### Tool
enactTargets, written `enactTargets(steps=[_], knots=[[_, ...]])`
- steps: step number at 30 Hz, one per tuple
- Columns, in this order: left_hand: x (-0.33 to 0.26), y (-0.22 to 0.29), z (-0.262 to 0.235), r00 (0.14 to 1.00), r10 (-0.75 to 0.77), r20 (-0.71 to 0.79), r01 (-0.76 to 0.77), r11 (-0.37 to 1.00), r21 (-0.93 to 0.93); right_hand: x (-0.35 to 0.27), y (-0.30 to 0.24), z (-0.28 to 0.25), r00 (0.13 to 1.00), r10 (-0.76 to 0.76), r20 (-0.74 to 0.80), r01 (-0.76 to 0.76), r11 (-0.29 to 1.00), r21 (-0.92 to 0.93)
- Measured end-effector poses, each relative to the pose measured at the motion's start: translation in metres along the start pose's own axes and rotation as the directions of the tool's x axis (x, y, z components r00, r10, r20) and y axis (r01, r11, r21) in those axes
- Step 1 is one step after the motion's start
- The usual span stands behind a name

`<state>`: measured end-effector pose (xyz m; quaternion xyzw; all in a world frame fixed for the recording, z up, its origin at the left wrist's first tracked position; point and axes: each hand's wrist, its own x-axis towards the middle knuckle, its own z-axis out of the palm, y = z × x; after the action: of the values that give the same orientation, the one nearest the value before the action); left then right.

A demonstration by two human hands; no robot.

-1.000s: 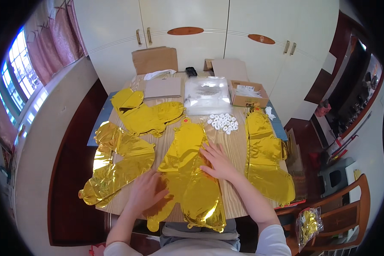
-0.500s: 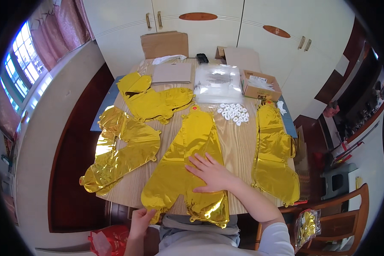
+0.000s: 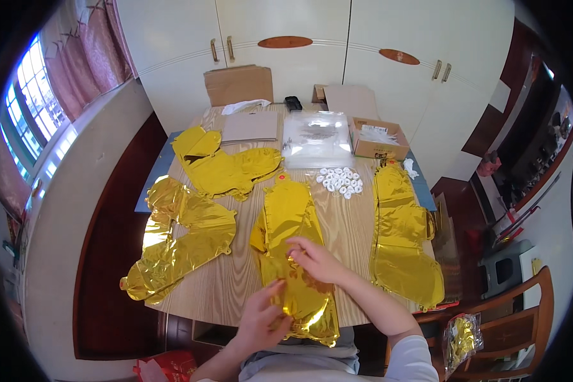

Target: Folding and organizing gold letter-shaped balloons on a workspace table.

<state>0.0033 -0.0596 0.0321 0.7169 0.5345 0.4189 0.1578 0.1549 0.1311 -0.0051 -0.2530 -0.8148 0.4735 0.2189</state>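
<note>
A flat gold foil balloon (image 3: 290,207) lies in front of me with its left part folded over, making it narrower. My left hand (image 3: 264,318) is at its lower left edge, fingers apart and slightly smeared, palm turned toward the foil. Over the middle of the balloon my right hand (image 3: 317,261) reaches in from the right, its fingers loosely bent and apart, low over the foil or touching it. Other flat gold balloons lie around: one at the left (image 3: 191,235), a stack at the back left (image 3: 229,165) and one at the right (image 3: 404,235).
Several white rings (image 3: 340,181) sit behind the middle balloon, near clear plastic bags (image 3: 318,140). A cardboard box (image 3: 379,140) holds white pieces. Cardboard sheets (image 3: 251,126) lie at the back. A wooden chair (image 3: 522,318) with a bagged gold item (image 3: 463,337) stands right.
The balloon's lower left part has been folded inward to the right. My left hand has come up from the table's front edge; my right hand has lifted and its spread fingers have bent.
</note>
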Motion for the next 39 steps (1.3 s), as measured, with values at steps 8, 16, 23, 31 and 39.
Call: enactTargets(steps=[8,16,23,31,39], knots=[[0.025,-0.003,0.021,0.942,0.168,0.291,-0.168,0.985,-0.028,-0.028,-0.001,-0.008,0.977,0.213,0.025,-0.214,0.975,0.055],[0.072,-0.065,0.004,0.93,0.077,0.359,-0.198,0.928,0.315,-0.04,0.003,0.006,0.965,-0.131,-0.226,0.0,0.864,-0.503],[0.075,-0.11,0.018,0.902,0.027,0.43,-0.235,0.867,0.44,-0.044,0.005,0.012,0.974,-0.148,-0.172,0.04,0.859,-0.51],[0.093,-0.125,0.003,0.869,-0.111,0.482,-0.145,0.875,0.461,-0.045,0.001,0.007,0.99,-0.065,-0.125,0.004,0.899,-0.438],[0.111,-0.143,-0.01,0.851,-0.136,0.507,-0.146,0.866,0.478,-0.044,0.015,0.007,0.987,-0.018,-0.158,-0.039,0.934,-0.355]])
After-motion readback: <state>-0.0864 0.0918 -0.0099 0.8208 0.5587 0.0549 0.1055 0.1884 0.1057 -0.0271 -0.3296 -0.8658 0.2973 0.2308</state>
